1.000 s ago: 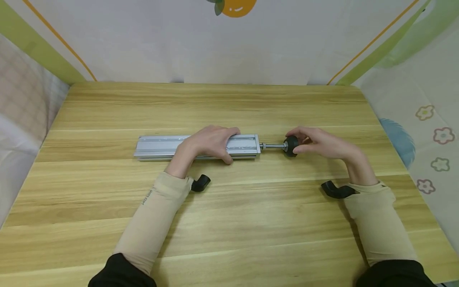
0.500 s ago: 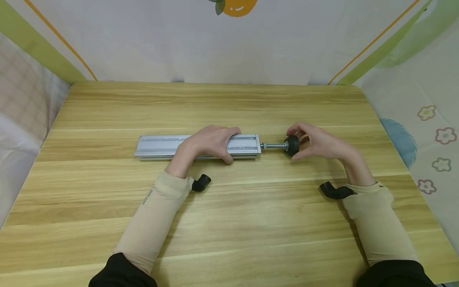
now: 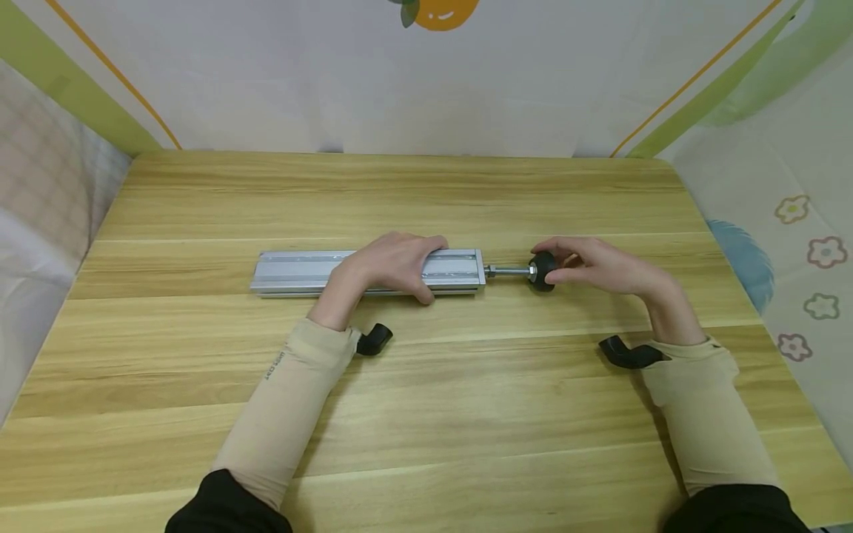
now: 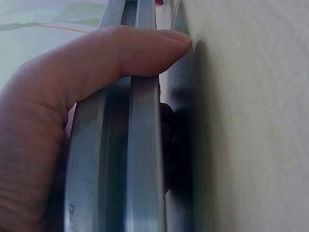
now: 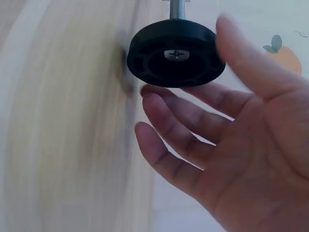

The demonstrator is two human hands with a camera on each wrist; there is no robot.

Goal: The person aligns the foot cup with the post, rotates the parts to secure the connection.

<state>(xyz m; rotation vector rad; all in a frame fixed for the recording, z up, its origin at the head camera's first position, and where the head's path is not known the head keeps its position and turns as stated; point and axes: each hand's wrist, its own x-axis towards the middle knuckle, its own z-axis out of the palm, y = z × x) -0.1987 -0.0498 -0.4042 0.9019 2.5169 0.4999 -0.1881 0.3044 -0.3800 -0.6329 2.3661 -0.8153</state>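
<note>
A silver aluminium profile (image 3: 300, 272) lies lengthwise across the middle of the wooden table. My left hand (image 3: 393, 266) grips it near its right end, thumb over the near edge; the left wrist view shows the thumb (image 4: 145, 50) bent across the grooved side. From the profile's right end a threaded metal rod (image 3: 509, 272) sticks out, bearing a nut and a round black levelling foot (image 3: 543, 272). My right hand (image 3: 600, 266) pinches this foot at its rim between thumb and fingers. In the right wrist view the foot's hollow underside (image 5: 159, 67) shows a cross-slotted screw end.
The wooden table (image 3: 466, 414) reaches to a white printed cloth (image 3: 373, 89) at the back. Black curved pieces jut from both sleeves, one by the left wrist (image 3: 375, 340) and one by the right wrist (image 3: 629, 353), low over the tabletop.
Half a second ago my right thumb and fingers were spread wider around the foot; now they have closed on its rim again. My left hand and the profile have stayed put.
</note>
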